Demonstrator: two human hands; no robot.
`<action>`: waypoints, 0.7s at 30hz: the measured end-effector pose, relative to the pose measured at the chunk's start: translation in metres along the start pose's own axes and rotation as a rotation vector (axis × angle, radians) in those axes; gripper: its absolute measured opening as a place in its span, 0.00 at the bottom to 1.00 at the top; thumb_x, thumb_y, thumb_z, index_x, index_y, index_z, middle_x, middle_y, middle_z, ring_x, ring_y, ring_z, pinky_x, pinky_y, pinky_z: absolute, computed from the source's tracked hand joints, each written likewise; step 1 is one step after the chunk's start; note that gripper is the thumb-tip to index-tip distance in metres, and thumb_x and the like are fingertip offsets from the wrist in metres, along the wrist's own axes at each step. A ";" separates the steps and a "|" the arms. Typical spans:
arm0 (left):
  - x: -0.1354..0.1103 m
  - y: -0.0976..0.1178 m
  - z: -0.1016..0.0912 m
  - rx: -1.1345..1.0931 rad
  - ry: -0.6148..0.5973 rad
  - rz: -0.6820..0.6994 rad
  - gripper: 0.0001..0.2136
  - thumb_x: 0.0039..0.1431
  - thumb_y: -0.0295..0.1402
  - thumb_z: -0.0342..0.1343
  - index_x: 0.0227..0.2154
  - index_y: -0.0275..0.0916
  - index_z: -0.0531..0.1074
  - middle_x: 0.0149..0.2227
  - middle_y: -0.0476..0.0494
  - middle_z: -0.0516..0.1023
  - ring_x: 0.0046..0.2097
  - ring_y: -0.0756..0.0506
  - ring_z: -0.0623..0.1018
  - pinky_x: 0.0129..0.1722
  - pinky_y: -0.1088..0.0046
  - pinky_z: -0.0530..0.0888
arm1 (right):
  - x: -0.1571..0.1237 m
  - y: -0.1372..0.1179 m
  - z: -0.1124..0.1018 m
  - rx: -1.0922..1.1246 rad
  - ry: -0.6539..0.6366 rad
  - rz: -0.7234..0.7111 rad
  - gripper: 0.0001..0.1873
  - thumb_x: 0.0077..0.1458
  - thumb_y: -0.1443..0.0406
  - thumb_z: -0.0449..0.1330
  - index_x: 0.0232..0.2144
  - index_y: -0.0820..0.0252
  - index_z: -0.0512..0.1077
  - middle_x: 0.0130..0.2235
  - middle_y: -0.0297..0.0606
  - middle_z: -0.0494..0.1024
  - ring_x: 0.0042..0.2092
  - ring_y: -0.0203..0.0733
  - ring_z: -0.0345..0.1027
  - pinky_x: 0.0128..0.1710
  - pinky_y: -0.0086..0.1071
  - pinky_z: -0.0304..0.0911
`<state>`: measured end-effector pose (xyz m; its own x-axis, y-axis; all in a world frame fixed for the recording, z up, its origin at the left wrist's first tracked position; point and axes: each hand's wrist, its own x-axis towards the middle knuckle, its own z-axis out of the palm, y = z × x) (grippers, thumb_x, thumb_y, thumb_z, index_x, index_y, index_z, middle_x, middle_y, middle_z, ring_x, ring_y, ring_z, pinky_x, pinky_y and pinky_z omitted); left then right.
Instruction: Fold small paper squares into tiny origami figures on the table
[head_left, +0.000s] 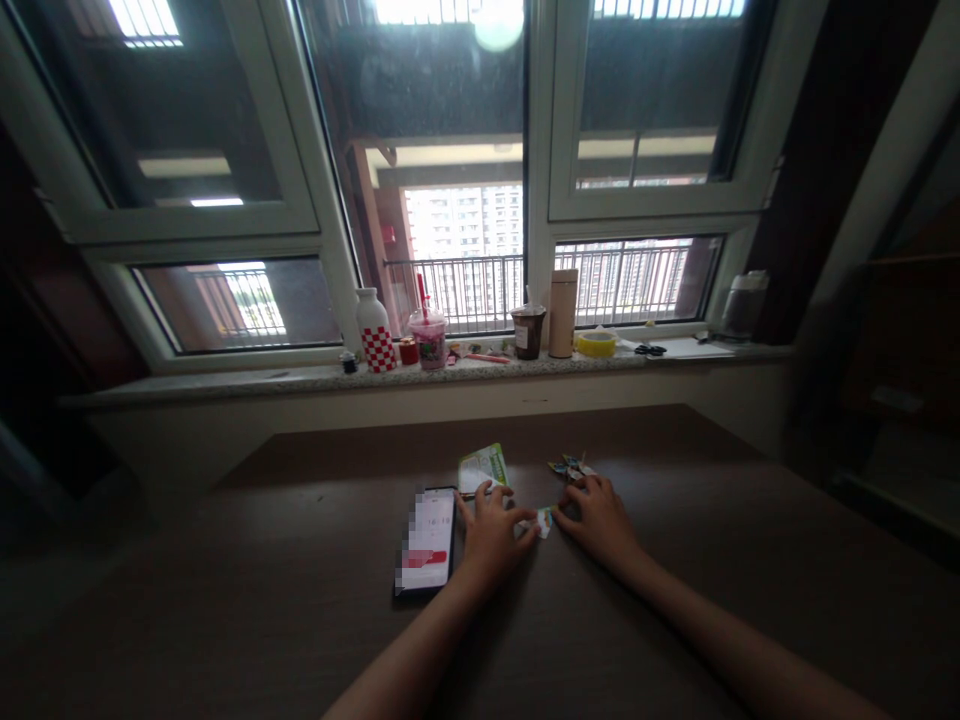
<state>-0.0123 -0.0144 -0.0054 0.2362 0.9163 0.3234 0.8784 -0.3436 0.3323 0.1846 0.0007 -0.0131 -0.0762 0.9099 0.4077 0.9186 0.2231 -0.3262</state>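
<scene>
A small white piece of paper with a coloured print (544,522) is between my hands, just above or on the brown table (315,640). The thumb and fingers of my left hand (491,530) pinch its left edge. Fingertips of my right hand (596,515) are at its upper right corner, curled together; whether they grip it is hard to make out. Beyond my left hand lies a green and white printed packet (484,468). Just past my right hand sits a little pile of folded colourful paper pieces (570,466). A phone with a lit screen (426,540) lies left of my left hand.
On the window sill (315,380) stand a red-checked white bottle (375,330), a pink drink cup (429,340), a dark drink cup (528,332), a beige flask (562,312), yellow tape (596,345), scissors (650,350) and a clear jar (744,305).
</scene>
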 end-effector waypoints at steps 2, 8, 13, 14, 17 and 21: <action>0.000 0.001 -0.001 0.000 -0.008 -0.005 0.11 0.56 0.47 0.58 0.40 0.58 0.79 0.55 0.45 0.70 0.64 0.32 0.56 0.59 0.30 0.33 | -0.001 -0.001 0.000 0.010 -0.016 0.000 0.13 0.52 0.54 0.62 0.33 0.56 0.77 0.46 0.45 0.73 0.56 0.54 0.58 0.55 0.43 0.58; -0.001 0.001 -0.002 -0.020 0.010 -0.004 0.10 0.56 0.47 0.58 0.39 0.58 0.79 0.54 0.45 0.71 0.64 0.32 0.56 0.58 0.30 0.32 | -0.002 -0.003 -0.001 0.041 -0.054 0.015 0.19 0.48 0.51 0.63 0.37 0.57 0.75 0.49 0.46 0.71 0.58 0.54 0.56 0.57 0.43 0.56; 0.000 0.000 -0.001 -0.021 0.019 -0.003 0.09 0.56 0.47 0.58 0.39 0.58 0.79 0.54 0.46 0.71 0.64 0.32 0.56 0.58 0.30 0.31 | -0.004 -0.005 -0.004 0.043 -0.088 0.011 0.22 0.46 0.51 0.64 0.39 0.58 0.74 0.50 0.47 0.70 0.58 0.54 0.56 0.57 0.43 0.56; -0.001 0.000 -0.001 -0.022 0.015 -0.004 0.09 0.56 0.47 0.58 0.39 0.58 0.79 0.54 0.46 0.71 0.65 0.32 0.56 0.58 0.30 0.31 | -0.005 -0.005 -0.004 0.045 -0.096 0.009 0.23 0.46 0.50 0.64 0.39 0.58 0.74 0.50 0.47 0.70 0.58 0.54 0.56 0.57 0.43 0.56; -0.001 0.001 -0.002 -0.022 0.003 -0.010 0.10 0.56 0.46 0.58 0.39 0.58 0.79 0.55 0.45 0.71 0.65 0.32 0.56 0.58 0.30 0.31 | -0.006 -0.006 -0.005 0.051 -0.116 0.005 0.26 0.44 0.49 0.65 0.41 0.59 0.73 0.50 0.47 0.69 0.58 0.54 0.57 0.58 0.42 0.55; -0.001 0.001 -0.002 -0.024 0.009 -0.012 0.09 0.56 0.46 0.59 0.39 0.57 0.80 0.54 0.45 0.71 0.64 0.32 0.56 0.59 0.30 0.31 | -0.007 -0.007 -0.005 0.056 -0.120 0.007 0.27 0.43 0.49 0.65 0.43 0.59 0.72 0.51 0.47 0.69 0.58 0.54 0.57 0.59 0.43 0.55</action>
<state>-0.0121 -0.0159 -0.0031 0.2221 0.9183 0.3276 0.8708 -0.3379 0.3571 0.1807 -0.0091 -0.0094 -0.1191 0.9459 0.3017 0.8963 0.2332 -0.3771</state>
